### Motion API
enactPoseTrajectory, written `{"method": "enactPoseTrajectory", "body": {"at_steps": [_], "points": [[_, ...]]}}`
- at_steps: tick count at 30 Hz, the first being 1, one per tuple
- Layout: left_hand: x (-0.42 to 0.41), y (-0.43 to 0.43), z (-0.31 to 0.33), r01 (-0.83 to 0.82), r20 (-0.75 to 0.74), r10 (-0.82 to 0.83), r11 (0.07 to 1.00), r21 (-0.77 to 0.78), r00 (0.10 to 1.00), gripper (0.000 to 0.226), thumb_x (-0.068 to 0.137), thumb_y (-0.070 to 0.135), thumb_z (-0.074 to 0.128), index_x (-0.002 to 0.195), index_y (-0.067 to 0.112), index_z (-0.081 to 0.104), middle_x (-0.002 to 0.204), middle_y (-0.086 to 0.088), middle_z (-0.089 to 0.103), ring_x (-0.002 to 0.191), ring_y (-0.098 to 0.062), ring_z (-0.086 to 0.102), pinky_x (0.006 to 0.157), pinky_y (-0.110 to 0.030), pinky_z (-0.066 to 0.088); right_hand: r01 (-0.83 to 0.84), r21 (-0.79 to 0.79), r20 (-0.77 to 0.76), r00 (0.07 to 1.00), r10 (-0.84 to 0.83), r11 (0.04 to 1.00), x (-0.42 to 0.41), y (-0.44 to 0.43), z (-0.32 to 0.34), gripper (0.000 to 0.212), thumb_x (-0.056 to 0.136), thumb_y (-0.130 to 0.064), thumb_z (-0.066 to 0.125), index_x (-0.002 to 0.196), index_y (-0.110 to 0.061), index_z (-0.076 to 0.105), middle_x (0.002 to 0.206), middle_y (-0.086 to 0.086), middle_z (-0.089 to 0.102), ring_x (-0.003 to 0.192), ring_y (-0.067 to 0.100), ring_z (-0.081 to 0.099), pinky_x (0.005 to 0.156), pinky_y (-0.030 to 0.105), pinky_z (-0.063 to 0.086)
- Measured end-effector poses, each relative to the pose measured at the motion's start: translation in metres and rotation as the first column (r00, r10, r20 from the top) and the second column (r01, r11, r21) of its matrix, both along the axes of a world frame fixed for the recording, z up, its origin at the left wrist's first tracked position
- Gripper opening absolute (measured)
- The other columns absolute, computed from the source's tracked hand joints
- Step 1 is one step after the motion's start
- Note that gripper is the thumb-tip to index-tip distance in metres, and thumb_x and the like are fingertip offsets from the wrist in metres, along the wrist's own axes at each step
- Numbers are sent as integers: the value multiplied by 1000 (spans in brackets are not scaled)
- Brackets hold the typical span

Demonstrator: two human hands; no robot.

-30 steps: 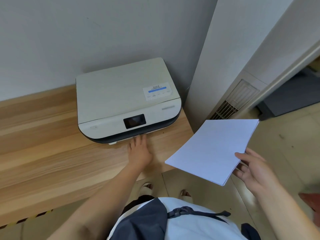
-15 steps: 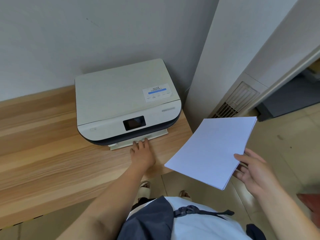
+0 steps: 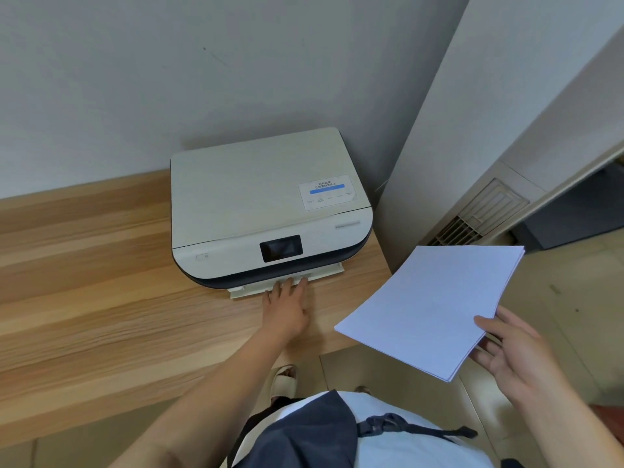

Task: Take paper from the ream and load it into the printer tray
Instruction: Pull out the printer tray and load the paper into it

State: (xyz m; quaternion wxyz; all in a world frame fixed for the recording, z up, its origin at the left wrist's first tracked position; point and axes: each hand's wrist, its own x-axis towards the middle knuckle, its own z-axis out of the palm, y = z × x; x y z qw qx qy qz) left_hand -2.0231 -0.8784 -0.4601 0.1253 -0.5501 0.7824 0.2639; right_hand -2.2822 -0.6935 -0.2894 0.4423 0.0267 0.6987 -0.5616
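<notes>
A thin stack of white paper point(image 3: 435, 307) was held flat in the air to the right of the printer point(image 3: 266, 211), off the desk edge and above the floor, pinched at its near right corner by the right hand point(image 3: 510, 352), thumb on top and fingers beneath. The paper tray point(image 3: 324, 273) projected slightly from the printer's dark lower front, and the left hand point(image 3: 287, 307), palm down on the wooden desk point(image 3: 101, 298), had its fingertips point(image 3: 287, 282) hooked on the tray's front lip. The white printer, with a small dark screen point(image 3: 280, 248) and a label point(image 3: 327, 194) on its lid, stood at the desk's far right end against the grey wall, a vented white column point(image 3: 483, 211) just to its right.
</notes>
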Motion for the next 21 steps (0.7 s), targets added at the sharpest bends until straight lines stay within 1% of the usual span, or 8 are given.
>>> {"method": "enactPoseTrajectory", "body": {"at_steps": [1, 3, 6, 10, 14, 18, 21], "points": [[-3, -2, 2, 1, 14, -1, 1000, 11, 1000, 75, 91, 31, 49, 156, 35, 10, 163, -2, 15, 150, -32, 6, 119, -56, 8, -10, 2, -6, 1000, 10, 1000, 1, -1, 0, 37, 90, 5, 52, 123, -9, 61, 107, 8, 71, 88, 27, 66, 73, 41, 53], [-10, -5, 7, -41, 52, 37, 997, 60, 998, 74, 91, 35, 48, 155, 37, 11, 164, 2, 12, 150, -32, 5, 115, -64, 11, -35, 7, -14, 999, 35, 999, 1, -3, 1, 38, 89, 5, 52, 123, -10, 61, 106, 8, 71, 88, 28, 66, 72, 41, 52], [-15, -6, 12, -85, 113, 72, 990, 108, 991, 75, 89, 32, 48, 155, 36, 11, 163, 3, 10, 150, -29, 5, 110, -69, 16, -67, 7, -28, 997, 67, 998, 0, -7, 2, 39, 89, 5, 53, 123, -12, 61, 108, 8, 71, 90, 29, 66, 71, 41, 53], [-17, -5, 13, -71, 139, 58, 994, 88, 989, 77, 88, 30, 49, 155, 34, 11, 162, 0, 13, 150, -31, 7, 111, -65, 20, -70, -13, -44, 997, 70, 997, -6, -9, 1, 40, 90, 4, 54, 126, -12, 60, 113, 8, 70, 93, 29, 66, 73, 42, 53], [-20, -3, 16, -93, 148, 77, 990, 103, 986, 78, 84, 28, 49, 154, 33, 15, 161, -1, 16, 149, -31, 12, 112, -60, 23, -90, -12, -32, 995, 90, 996, -13, 2, -4, 39, 90, 5, 53, 124, -12, 61, 109, 9, 71, 89, 29, 65, 71, 42, 53], [-23, 3, 22, -96, 147, 77, 987, 127, 986, 71, 82, 30, 46, 151, 29, 27, 151, -4, 31, 142, -33, 28, 112, -55, 27, -130, 6, -19, 991, 130, 992, -24, 13, -8, 38, 89, 6, 53, 121, -12, 62, 107, 10, 71, 86, 28, 65, 70, 42, 53], [-23, 24, 24, -85, 178, 64, 990, 115, 982, 66, 84, 32, 45, 149, 28, 33, 145, -4, 37, 135, -32, 38, 110, -50, 31, -156, 6, -16, 988, 156, 988, -32, 19, -12, 38, 89, 7, 53, 119, -14, 63, 106, 8, 71, 87, 28, 65, 69, 42, 53]]}}
